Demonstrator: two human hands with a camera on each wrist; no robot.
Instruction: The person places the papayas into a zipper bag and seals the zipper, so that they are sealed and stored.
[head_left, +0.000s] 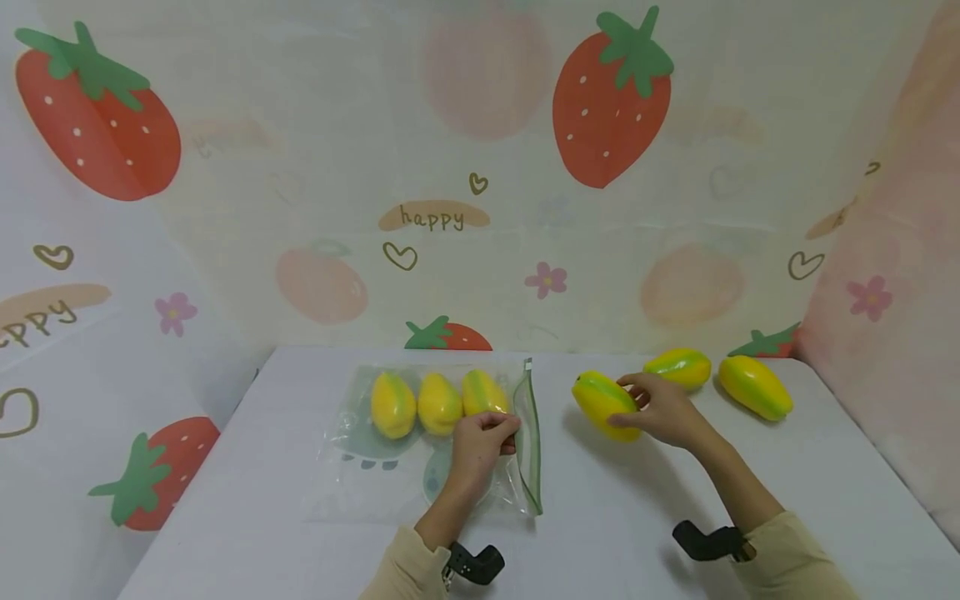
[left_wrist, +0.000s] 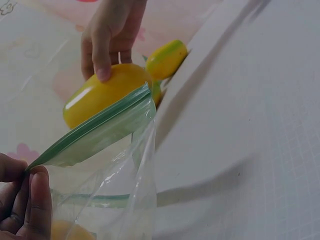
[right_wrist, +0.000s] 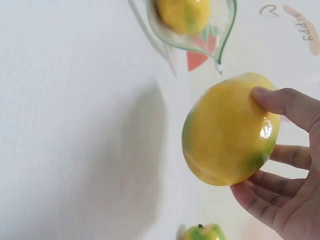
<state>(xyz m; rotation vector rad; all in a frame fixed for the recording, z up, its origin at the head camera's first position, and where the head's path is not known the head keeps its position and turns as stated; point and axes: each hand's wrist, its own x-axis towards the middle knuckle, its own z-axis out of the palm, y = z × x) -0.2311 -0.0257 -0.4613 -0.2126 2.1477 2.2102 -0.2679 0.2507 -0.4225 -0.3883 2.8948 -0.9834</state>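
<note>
A clear zip bag (head_left: 352, 492) with a green zip edge (head_left: 531, 450) lies on the table, its mouth standing partly open to the right. Three yellow-green papayas (head_left: 393, 406) lie side by side inside it. My left hand (head_left: 480, 446) pinches the bag's zip edge (left_wrist: 95, 125) between thumb and fingers. Right of the bag mouth, my right hand (head_left: 663, 408) grips another papaya (right_wrist: 227, 130) between thumb and fingertips. That papaya is held above the table, its shadow below.
Two more papayas lie at the back right, one (head_left: 678, 368) behind my right hand and one (head_left: 755, 388) farther right. The white table (head_left: 615, 533) is bounded by a strawberry-printed backdrop (head_left: 480, 275) behind and at both sides.
</note>
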